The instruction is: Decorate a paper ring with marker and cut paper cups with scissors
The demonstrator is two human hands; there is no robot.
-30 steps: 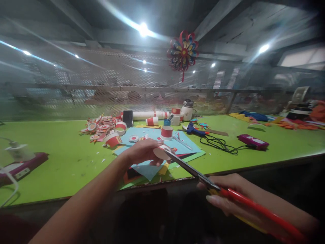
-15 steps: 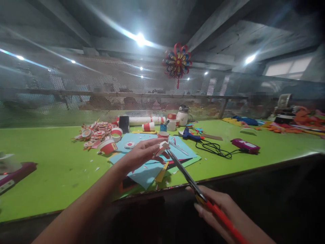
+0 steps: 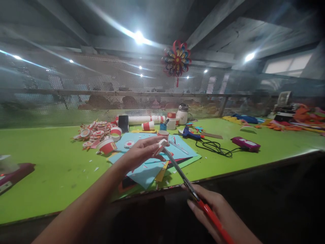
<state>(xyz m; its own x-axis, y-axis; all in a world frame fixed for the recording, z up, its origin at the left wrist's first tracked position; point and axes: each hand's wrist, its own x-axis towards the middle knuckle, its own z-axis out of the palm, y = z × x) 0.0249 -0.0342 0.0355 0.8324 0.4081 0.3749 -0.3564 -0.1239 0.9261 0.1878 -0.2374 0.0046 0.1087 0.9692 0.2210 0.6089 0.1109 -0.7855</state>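
The right hand [image 3: 215, 210] has drawn nearer the body, still gripping red scissors [image 3: 188, 184] whose blade tips meet a small paper piece [image 3: 160, 147]. The left hand [image 3: 141, 152] pinches that piece above blue paper [image 3: 142, 173] near the worktop's [image 3: 50, 169] front edge.

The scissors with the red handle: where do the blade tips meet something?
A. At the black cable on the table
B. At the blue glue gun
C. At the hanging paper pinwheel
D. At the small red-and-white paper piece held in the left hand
D: the right hand holds the scissors, and their blade tips reach the small red-and-white paper piece pinched by the left hand above the blue paper sheet.
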